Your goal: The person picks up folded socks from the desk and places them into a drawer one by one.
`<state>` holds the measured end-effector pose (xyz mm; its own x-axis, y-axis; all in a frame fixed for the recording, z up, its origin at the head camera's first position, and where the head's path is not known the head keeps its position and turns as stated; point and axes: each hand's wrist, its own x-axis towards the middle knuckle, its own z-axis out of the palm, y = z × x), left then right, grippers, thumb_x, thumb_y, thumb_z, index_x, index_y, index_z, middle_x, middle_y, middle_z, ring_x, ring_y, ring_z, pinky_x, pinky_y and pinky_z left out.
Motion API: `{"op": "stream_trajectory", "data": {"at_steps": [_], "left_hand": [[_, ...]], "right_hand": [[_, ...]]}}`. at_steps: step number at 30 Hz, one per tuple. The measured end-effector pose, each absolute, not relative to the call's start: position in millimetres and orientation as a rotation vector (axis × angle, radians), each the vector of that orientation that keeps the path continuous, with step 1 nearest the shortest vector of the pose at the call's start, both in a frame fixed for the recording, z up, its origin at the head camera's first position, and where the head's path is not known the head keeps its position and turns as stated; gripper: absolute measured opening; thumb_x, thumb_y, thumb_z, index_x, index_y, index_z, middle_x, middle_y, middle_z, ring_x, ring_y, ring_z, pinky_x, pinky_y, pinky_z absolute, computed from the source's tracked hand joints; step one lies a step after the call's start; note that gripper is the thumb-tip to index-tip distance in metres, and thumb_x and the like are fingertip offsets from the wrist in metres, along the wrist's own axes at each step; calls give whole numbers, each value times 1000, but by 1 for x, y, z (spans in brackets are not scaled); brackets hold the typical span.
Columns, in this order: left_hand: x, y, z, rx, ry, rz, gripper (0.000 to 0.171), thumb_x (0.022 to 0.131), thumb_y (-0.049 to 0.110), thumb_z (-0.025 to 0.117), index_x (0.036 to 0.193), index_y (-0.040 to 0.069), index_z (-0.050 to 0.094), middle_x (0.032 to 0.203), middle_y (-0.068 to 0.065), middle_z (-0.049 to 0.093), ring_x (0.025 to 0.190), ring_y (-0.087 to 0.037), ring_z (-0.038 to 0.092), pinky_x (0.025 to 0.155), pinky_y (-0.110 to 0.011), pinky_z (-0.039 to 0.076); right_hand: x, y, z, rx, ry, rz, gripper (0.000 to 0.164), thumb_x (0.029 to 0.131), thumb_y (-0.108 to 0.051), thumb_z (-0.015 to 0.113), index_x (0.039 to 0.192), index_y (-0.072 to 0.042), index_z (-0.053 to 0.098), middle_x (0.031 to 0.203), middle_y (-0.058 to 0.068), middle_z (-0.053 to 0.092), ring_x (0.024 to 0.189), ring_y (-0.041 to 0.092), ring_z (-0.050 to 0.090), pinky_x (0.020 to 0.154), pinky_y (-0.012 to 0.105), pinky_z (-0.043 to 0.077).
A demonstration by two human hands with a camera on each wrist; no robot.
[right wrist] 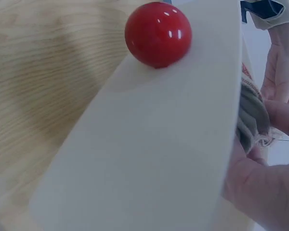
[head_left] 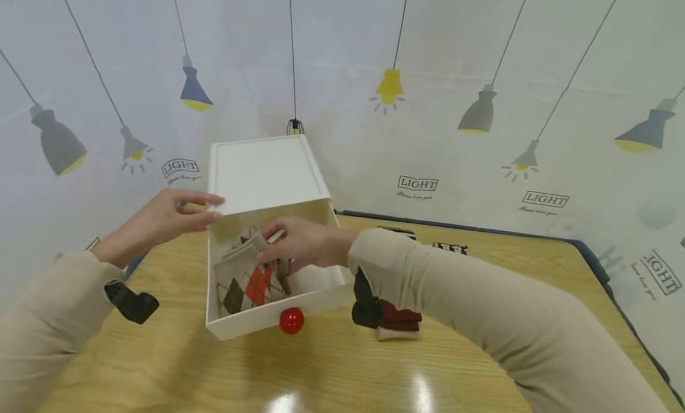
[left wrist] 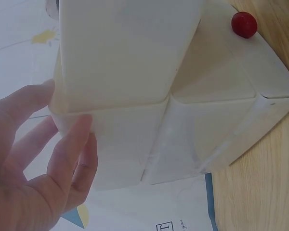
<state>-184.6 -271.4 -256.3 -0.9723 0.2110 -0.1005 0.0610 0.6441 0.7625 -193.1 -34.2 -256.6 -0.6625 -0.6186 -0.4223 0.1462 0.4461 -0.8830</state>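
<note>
A white drawer [head_left: 251, 321] with a round red knob [head_left: 291, 321] stands pulled out of its white box [head_left: 264, 172]. Inside it lie beige argyle socks [head_left: 259, 285] with orange and dark green diamonds. My right hand [head_left: 302, 242] reaches into the drawer and pinches the socks' upper part between thumb and fingers; the right wrist view shows greyish cloth [right wrist: 253, 113] at the fingertips. At the box's left front corner, my left hand [head_left: 176, 214] touches the edge with extended fingers, seen closer in the left wrist view against the white wall [left wrist: 120, 144].
Right of the drawer, partly behind my right sleeve, folded dark red and beige socks [head_left: 400, 322] lie on the wooden table [head_left: 342, 365]. Farther back are a black-and-white patterned piece [head_left: 451, 248] and a dark striped one [head_left: 397, 231]. A lamp-printed backdrop [head_left: 342, 92] rises behind.
</note>
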Motion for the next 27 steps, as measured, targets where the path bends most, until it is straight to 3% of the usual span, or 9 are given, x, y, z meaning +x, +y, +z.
{"op": "stream_trajectory", "data": {"at_steps": [13, 20, 27], "left_hand": [[-185, -270, -255, 225, 2686, 1220, 59, 86, 38, 58, 131, 3, 44, 136, -28, 31, 102, -34, 56, 83, -35, 48], [-185, -271, -255, 240, 2691, 1225, 58, 87, 37, 57, 131, 2, 44, 136, -28, 30, 102, -35, 56, 84, -39, 47], [-185, -273, -257, 246, 2702, 1240, 56, 87, 35, 58, 130, 1, 45, 133, -27, 33, 100, -34, 57, 81, -35, 49]], "right_hand": [[-190, -39, -263, -360, 1949, -1243, 38, 80, -6, 67, 115, -6, 50, 98, 6, 57, 90, 20, 55, 68, 35, 52], [-192, -34, -259, -432, 1938, -1191, 48, 81, -7, 66, 125, -3, 46, 111, 9, 54, 102, 25, 53, 74, 39, 51], [-193, -32, -251, -452, 1964, -1164, 55, 83, -9, 65, 132, -5, 41, 128, 13, 47, 115, 28, 47, 78, 41, 50]]}}
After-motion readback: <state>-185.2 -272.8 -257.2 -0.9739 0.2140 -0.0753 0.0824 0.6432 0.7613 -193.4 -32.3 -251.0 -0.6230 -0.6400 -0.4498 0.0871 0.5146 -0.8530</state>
